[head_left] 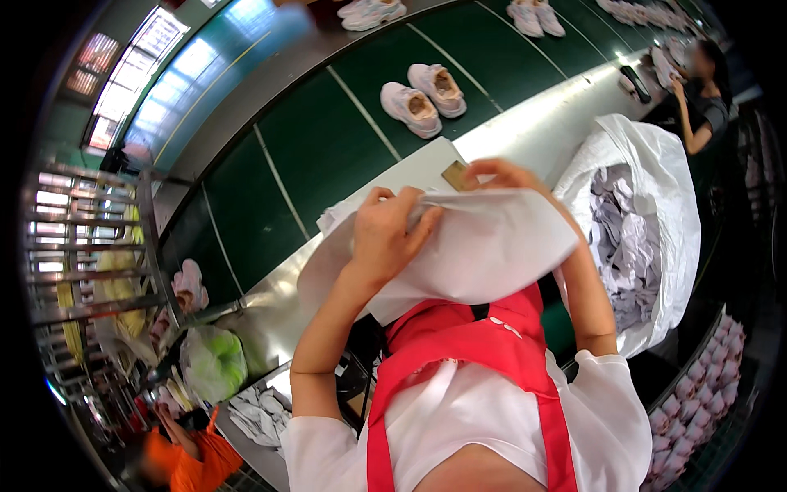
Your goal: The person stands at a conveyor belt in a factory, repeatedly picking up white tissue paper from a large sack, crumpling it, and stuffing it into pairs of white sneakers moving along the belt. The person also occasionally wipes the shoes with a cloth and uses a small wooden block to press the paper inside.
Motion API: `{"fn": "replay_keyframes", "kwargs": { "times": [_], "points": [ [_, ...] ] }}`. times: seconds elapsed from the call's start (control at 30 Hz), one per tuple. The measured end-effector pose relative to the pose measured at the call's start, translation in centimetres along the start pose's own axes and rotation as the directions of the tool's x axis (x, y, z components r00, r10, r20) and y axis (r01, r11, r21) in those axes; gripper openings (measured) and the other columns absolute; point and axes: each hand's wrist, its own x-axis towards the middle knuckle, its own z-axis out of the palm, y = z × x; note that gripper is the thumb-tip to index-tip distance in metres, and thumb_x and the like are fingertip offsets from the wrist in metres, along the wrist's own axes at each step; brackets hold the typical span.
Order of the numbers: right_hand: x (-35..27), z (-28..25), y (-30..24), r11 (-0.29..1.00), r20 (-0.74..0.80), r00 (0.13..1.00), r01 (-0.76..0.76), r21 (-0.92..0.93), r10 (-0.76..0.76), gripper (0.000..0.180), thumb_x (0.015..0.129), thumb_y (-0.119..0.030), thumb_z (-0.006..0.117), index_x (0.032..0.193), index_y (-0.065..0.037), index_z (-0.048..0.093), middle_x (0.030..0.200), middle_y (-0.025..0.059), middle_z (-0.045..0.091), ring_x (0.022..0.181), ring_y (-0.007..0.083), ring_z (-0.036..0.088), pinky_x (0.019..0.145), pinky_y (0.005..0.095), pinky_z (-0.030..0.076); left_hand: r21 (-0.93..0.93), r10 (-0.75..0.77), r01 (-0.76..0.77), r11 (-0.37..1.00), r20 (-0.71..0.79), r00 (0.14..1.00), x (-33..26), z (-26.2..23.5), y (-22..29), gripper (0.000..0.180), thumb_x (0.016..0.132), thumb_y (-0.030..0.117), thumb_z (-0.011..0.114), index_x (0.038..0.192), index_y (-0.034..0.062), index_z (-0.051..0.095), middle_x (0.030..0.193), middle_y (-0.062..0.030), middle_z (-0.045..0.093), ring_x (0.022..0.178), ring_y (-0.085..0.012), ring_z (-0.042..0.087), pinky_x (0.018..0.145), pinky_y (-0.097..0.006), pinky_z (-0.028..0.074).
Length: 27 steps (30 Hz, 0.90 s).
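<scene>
A large white sheet of paper (492, 246) hangs curved in front of my body, lifted off the metal bench. My left hand (387, 235) is closed on its far edge, thumb and fingers pinching it. At the far edge further right, my right hand (507, 175) is curled over the paper; its palm is partly hidden behind the sheet. A stack of white paper (434, 160) lies beyond my hands on the bench. On that stack, beside my right fingertips, is a small tan-gold flat piece (454, 175).
Past the metal bench (525, 123), a green conveyor belt (303, 123) carries pairs of pale sneakers (422, 100). A white sack (680, 238) of crumpled paper stands at my right. Rows of pale shoes (697, 402) fill the lower right. Co-workers sit far right and lower left.
</scene>
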Motion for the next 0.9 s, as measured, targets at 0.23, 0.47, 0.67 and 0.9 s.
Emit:
{"fn": "replay_keyframes", "kwargs": {
  "times": [0.23, 0.47, 0.67, 0.9],
  "points": [
    [-2.6, 7.1, -4.5, 0.905, -0.385, 0.842, 0.248, -0.345, -0.378, 0.076, 0.074, -0.031, 0.073, 0.135, -0.001, 0.038, 0.137, 0.0179, 0.042, 0.125, 0.0311, 0.042, 0.104, 0.0416, 0.03, 0.252, -0.124, 0.155, 0.955, -0.136, 0.983, -1.7, -2.6, -2.3, 0.027, 0.075, 0.02, 0.073, 0.093, 0.0028, 0.062, 0.09, -0.0112, 0.057, 0.068, -0.0277, 0.053, 0.062, -0.035, 0.044],
    [2.0, 13.4, -0.1, 0.993, 0.07, 0.994, 0.076, 0.092, -0.083, 0.092, 0.064, -0.025, 0.081, 0.138, -0.002, 0.032, 0.135, 0.0153, 0.041, 0.128, 0.0273, 0.037, 0.106, 0.0387, 0.028, -0.954, -0.439, 0.089, 0.288, -0.049, 0.897, -2.9, -1.9, -0.7, 0.059, 0.081, 0.031, 0.07, 0.128, 0.003, 0.049, 0.095, -0.005, 0.051, 0.077, -0.0095, 0.051, 0.068, -0.021, 0.041],
    [2.5, 13.4, 0.2, 0.943, 0.027, 0.986, -0.163, 0.291, 0.163, 0.046, 0.07, -0.015, 0.077, 0.109, 0.0, 0.059, 0.098, 0.007, 0.064, 0.092, 0.0166, 0.06, 0.081, 0.029, 0.048, -0.65, -0.426, 0.129, 0.749, -0.323, 0.845, -2.8, -1.6, -2.8, 0.089, 0.073, 0.035, 0.078, 0.141, 0.0044, 0.029, 0.13, -0.0142, 0.046, 0.12, -0.0259, 0.046, 0.107, -0.044, 0.03],
    [3.0, 12.2, 0.5, 0.931, -0.171, 0.956, -0.175, 0.32, 0.238, 0.04, 0.074, -0.017, 0.076, 0.106, 0.002, 0.06, 0.095, 0.0087, 0.065, 0.084, 0.0158, 0.061, 0.077, 0.0287, 0.049, -0.345, -0.509, 0.735, 0.584, 0.549, 0.663, -6.3, -0.1, -2.2, 0.115, 0.061, 0.027, 0.086, 0.146, 0.003, 0.012, 0.146, -0.0193, 0.028, 0.135, -0.0325, 0.029, 0.108, -0.041, 0.029]
  ]
}}
